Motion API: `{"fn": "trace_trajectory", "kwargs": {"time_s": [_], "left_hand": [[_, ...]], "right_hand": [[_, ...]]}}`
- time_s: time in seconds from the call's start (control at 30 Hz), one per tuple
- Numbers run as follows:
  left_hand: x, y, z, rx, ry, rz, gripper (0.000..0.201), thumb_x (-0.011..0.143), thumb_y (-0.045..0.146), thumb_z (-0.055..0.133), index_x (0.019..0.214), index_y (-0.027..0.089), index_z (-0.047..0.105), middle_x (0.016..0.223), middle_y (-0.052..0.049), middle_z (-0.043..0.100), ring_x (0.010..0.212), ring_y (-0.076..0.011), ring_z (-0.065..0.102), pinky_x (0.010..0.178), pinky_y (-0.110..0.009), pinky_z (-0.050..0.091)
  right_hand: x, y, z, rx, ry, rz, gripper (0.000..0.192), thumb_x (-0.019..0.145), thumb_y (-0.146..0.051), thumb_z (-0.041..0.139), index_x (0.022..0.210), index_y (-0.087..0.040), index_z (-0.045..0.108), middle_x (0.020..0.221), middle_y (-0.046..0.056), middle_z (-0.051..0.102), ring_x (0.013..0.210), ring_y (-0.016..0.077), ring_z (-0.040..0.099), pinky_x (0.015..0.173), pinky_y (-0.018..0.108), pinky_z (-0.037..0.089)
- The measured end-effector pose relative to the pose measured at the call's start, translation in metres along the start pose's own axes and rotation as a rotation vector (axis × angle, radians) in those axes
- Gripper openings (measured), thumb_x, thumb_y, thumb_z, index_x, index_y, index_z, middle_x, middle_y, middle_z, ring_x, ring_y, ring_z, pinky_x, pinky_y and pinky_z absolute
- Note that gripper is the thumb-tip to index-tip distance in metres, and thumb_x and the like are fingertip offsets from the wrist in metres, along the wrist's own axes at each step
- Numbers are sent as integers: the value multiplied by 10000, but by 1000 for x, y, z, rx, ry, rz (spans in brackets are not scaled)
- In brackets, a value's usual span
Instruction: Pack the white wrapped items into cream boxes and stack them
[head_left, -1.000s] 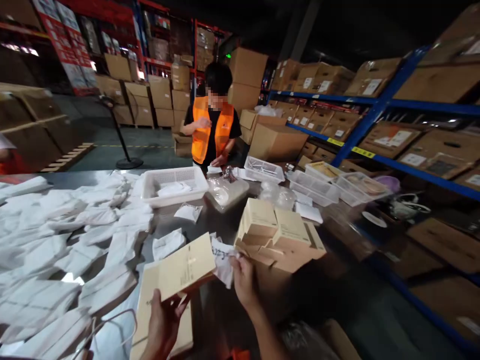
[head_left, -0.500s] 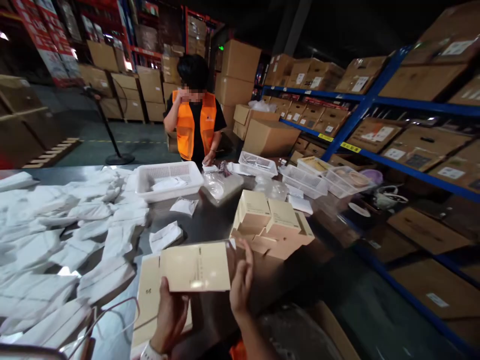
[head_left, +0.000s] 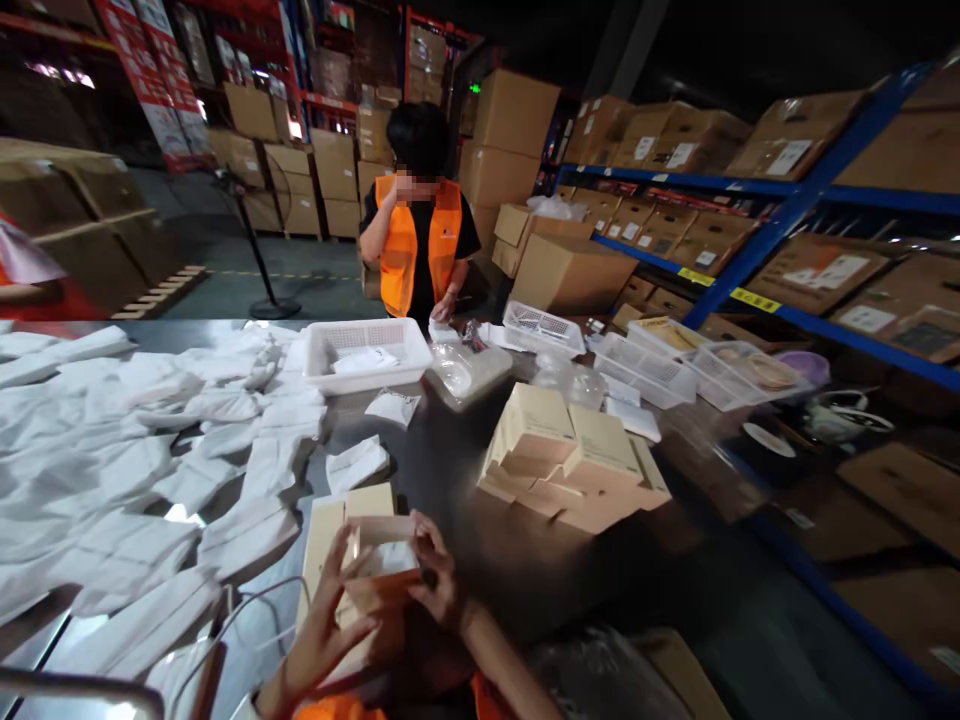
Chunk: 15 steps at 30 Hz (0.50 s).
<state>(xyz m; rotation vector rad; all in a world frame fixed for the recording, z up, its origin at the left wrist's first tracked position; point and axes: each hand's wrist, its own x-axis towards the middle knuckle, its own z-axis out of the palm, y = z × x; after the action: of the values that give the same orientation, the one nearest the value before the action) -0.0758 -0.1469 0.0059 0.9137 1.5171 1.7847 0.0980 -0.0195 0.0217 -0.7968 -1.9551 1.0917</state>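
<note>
Centrally, a beige box (head_left: 379, 560) is clamped by both hands, left hand (head_left: 322, 625) and right hand (head_left: 435, 580), over a steel desk (head_left: 442, 470) flanked by blue shelving (head_left: 757, 235).

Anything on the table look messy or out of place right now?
Yes. The white packets lie strewn in a loose heap on the table's left side, some overlapping. The beige boxes sit in a tumbled pile, tilted against each other.
</note>
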Motion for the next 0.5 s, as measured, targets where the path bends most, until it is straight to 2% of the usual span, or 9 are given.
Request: {"fn": "trace_trajectory", "kwargs": {"time_s": [0.07,0.1,0.2,0.27,0.3,0.4,0.47,0.5], "left_hand": [[-8,-5,0,66,-92,14,386,629,366,877,993,268,797,1571,-110,432,1489,-438,241,1228,-578,156],[-12,-8,3,86,-116,34,337,717,427,806,1018,275,797,1593,-102,398,1493,-431,233,1220,-596,161],[-18,-14,12,134,-140,43,390,874,489,617,1217,335,719,1636,-51,325,1524,-361,181,1224,-591,129],[-13,-13,14,141,-159,10,422,881,501,599,1268,356,683,1625,-36,351,1530,-336,176,1233,-572,89],[-9,-12,13,134,-154,-2,431,865,504,620,1264,354,686,1610,-40,381,1528,-338,185,1236,-564,66],[2,-10,9,120,-112,-13,492,735,478,769,1194,303,739,1531,-108,494,1510,-387,219,1237,-545,-1],[5,-12,9,112,-79,-11,496,666,443,827,1122,255,775,1484,-156,537,1499,-415,234,1239,-529,-19],[4,-14,10,87,-63,-19,483,662,431,830,1101,237,780,1477,-168,539,1493,-418,252,1244,-523,8]], "right_hand": [[3,6,2,118,-80,-29,398,743,-593,653,1064,-381,754,1269,84,651,1255,348,591,1010,509,487],[3,8,3,178,-118,-28,389,755,-599,643,1055,-380,761,1285,91,643,1258,358,589,1016,523,480],[-3,11,5,285,-199,7,406,731,-669,647,936,-351,794,1161,100,696,1114,381,671,989,533,500],[-7,12,9,299,-177,38,394,767,-666,619,901,-336,787,1113,93,709,1105,379,672,1020,536,477],[-8,12,11,309,-137,55,397,794,-657,596,960,-338,765,1136,92,701,1143,375,653,1036,536,464],[-9,13,21,442,4,147,521,804,-638,595,1239,-353,559,1207,91,662,1141,340,656,974,509,517],[-9,13,28,574,51,220,617,767,-593,655,1284,-341,431,1155,78,668,1030,309,699,901,481,557],[-9,14,30,623,59,246,634,743,-554,687,1268,-323,418,1132,75,671,1003,300,703,894,474,559]]}}
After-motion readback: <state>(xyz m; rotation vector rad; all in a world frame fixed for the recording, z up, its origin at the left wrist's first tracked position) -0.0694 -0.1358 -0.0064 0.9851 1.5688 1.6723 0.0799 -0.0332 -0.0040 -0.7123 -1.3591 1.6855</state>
